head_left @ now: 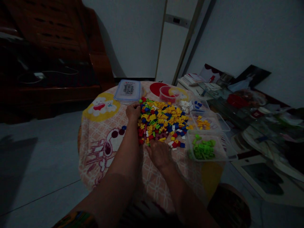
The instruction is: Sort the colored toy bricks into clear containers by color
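A pile of small building bricks (163, 118), mixed yellow, blue, red, green and white, lies in the middle of the round table. My left hand (133, 112) is at the pile's left edge, its fingers curled together; whatever they hold, if anything, is hidden. At the near edge of the pile, my right hand (159, 153) has its fingers bent in among the bricks, and I cannot make out what is between them. To the right stand clear plastic boxes: one with light green bricks (203, 148), one with orange-yellow bricks (203, 123), one with blue bricks (197, 105).
White bricks (184, 106) lie beside the blue box. Behind the pile are a round clear tub (169, 95) and a lidded box (128, 90). A patterned cloth (154, 183) covers the table. A cluttered glass shelf (251, 110) borders the right; a wooden bench (57, 88) stands left.
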`<act>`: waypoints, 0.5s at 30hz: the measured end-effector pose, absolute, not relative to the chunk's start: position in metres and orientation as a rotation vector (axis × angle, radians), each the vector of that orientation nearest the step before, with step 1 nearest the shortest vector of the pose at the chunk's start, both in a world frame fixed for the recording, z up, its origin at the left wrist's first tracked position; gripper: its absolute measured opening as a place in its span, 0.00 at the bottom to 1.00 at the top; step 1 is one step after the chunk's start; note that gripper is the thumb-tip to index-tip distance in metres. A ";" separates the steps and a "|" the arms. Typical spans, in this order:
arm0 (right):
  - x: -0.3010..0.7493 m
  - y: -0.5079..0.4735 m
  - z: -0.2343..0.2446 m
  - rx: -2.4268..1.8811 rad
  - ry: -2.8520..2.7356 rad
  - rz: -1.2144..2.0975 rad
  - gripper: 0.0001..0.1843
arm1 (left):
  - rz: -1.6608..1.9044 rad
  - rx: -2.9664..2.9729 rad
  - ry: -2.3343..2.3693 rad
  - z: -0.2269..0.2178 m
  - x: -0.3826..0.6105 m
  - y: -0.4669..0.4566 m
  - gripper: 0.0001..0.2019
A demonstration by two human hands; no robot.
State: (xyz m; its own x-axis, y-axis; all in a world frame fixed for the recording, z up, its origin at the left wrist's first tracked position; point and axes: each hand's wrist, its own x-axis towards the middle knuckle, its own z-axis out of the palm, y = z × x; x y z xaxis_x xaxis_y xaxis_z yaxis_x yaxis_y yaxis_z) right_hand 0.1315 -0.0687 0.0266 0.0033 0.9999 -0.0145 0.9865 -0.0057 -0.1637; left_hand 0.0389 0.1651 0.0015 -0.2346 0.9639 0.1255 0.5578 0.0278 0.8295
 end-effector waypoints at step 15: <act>0.189 -0.092 0.028 -1.926 -1.435 -0.041 0.17 | 1.077 1.540 1.837 0.007 0.040 0.162 0.17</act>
State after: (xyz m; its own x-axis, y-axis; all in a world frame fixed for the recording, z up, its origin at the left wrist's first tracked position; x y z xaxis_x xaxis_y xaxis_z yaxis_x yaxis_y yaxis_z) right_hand 0.1892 -0.0920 0.0278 0.3792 0.8212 0.4264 0.8442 -0.1183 -0.5228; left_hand 0.0400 0.1619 0.0074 -0.2282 0.9678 0.1059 0.5654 0.0432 0.8237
